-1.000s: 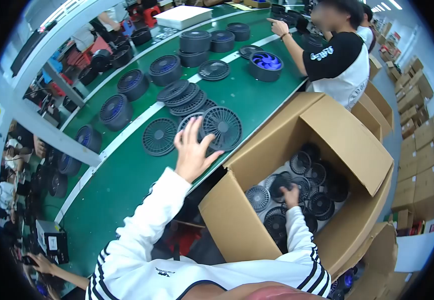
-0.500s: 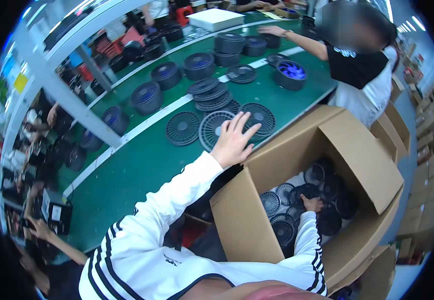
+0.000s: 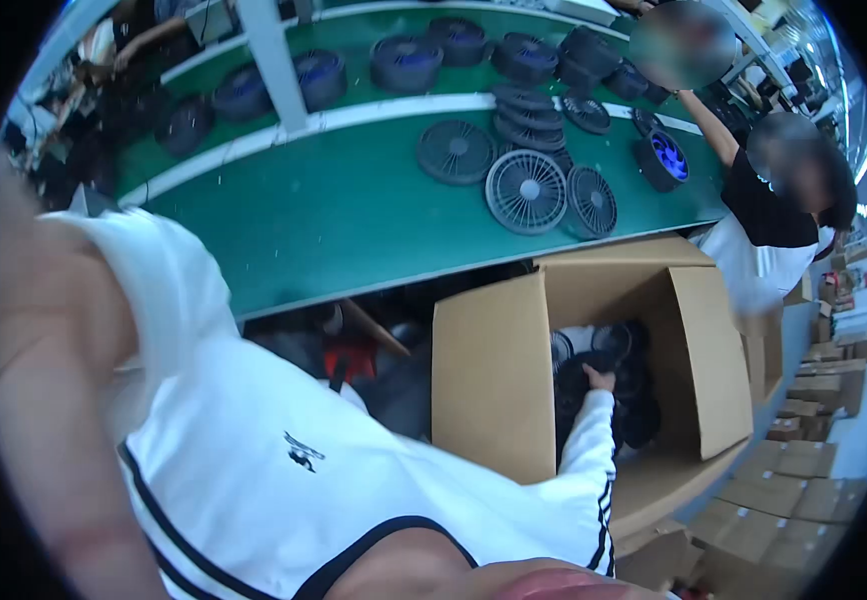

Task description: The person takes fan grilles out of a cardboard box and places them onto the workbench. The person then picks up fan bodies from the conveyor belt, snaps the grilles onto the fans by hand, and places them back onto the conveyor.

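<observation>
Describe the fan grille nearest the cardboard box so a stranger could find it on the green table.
Start at the open cardboard box and look just above its back flap onto the green table. Two round grilles sit side by side there. The fan grille is the left, larger one, lying flat with a pale centre hub; its neighbour looks narrower and darker.

Loose fan grilles [image 3: 527,190] lie on the green tabletop [image 3: 354,220], dark fan housings [image 3: 404,62] lined up farther back (one with a blue rotor [image 3: 666,158]). Stacked cartons [image 3: 814,400] stand right.
</observation>
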Motion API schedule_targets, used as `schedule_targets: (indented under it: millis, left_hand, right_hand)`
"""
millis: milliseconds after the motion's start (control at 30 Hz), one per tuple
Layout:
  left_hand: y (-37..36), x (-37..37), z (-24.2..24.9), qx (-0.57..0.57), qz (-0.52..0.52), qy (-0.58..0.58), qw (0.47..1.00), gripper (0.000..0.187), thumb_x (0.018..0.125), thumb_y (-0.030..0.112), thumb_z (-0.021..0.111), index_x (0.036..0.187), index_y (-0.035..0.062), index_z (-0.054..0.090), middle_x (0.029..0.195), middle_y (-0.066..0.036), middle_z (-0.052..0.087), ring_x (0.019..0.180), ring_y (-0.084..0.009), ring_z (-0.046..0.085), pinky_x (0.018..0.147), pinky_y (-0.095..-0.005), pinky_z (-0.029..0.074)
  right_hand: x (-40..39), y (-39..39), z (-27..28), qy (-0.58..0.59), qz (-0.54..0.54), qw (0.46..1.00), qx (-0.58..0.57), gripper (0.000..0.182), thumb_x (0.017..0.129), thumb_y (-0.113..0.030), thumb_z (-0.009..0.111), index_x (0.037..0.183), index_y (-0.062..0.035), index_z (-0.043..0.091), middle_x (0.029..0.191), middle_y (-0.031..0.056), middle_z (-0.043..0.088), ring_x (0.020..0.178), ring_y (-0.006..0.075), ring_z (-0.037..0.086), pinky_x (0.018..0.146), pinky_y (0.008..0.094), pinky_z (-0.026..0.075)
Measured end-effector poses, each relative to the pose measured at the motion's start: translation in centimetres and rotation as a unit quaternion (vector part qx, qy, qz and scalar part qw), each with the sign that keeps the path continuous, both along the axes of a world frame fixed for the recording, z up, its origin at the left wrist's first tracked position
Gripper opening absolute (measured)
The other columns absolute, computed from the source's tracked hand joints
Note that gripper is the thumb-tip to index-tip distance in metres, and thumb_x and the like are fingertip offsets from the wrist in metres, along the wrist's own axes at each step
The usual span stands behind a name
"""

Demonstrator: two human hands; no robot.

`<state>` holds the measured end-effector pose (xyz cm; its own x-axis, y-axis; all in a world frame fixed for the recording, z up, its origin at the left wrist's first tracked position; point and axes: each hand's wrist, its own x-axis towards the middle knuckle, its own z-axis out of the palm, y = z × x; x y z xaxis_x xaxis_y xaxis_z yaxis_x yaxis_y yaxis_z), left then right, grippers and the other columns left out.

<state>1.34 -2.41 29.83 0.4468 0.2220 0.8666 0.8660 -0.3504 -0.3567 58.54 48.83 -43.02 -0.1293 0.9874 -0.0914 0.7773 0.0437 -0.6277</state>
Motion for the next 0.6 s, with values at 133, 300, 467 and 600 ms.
schedule_targets:
  millis: [133, 300, 467, 600]
  left_hand:
    - [-6.3, -0.8, 2.3, -0.007, -0.008, 0.057, 0.998, 0.066, 0.084, 0.010, 0.085, 0.142, 0.0011, 0.056, 0.145, -0.021, 0.063, 0.133, -0.0358, 0.061, 0.110, -0.0472, 0.050]
    - [-12.4, -3.3, 2.5, 0.086, 0.017, 0.031, 0.996, 0.058, 0.086, 0.010, 0.082, 0.138, 0.0021, 0.058, 0.141, -0.020, 0.065, 0.129, -0.0355, 0.063, 0.107, -0.0479, 0.051]
    - [-16.7, -6.9, 2.1, 0.135, 0.001, -0.001, 0.991, 0.050, 0.087, 0.011, 0.080, 0.133, 0.0031, 0.060, 0.138, -0.019, 0.068, 0.126, -0.0352, 0.066, 0.105, -0.0487, 0.053]
    - [-19.5, -9.2, 2.4, 0.168, -0.010, 0.004, 0.986, 0.044, 0.089, 0.011, 0.078, 0.129, 0.0039, 0.061, 0.136, -0.018, 0.070, 0.122, -0.0350, 0.067, 0.102, -0.0493, 0.054]
  right_hand:
    - [-3.2, -4.7, 14.4, -0.028, 0.022, 0.981, -0.189, 0.081, 0.073, -0.019, 0.101, 0.135, 0.0113, 0.058, 0.124, 0.0248, 0.076, 0.103, 0.0285, 0.077, 0.092, 0.0395, 0.063]
    - [-11.0, -3.0, 27.5, -0.126, 0.106, 0.986, -0.021, 0.100, 0.058, -0.033, 0.106, 0.138, 0.0053, 0.062, 0.134, 0.0209, 0.072, 0.125, 0.0355, 0.070, 0.113, 0.0462, 0.054]
    - [-14.9, -10.7, 41.0, 0.192, 0.113, 0.970, 0.101, 0.075, 0.073, -0.003, 0.092, 0.140, 0.0086, 0.061, 0.134, 0.0216, 0.072, 0.120, 0.0305, 0.071, 0.110, 0.0436, 0.054]
    - [-24.0, -22.9, 49.6, 0.321, 0.023, 0.924, 0.208, 0.059, 0.090, -0.002, 0.083, 0.144, 0.0074, 0.060, 0.136, 0.0180, 0.070, 0.121, 0.0279, 0.068, 0.111, 0.0411, 0.052]
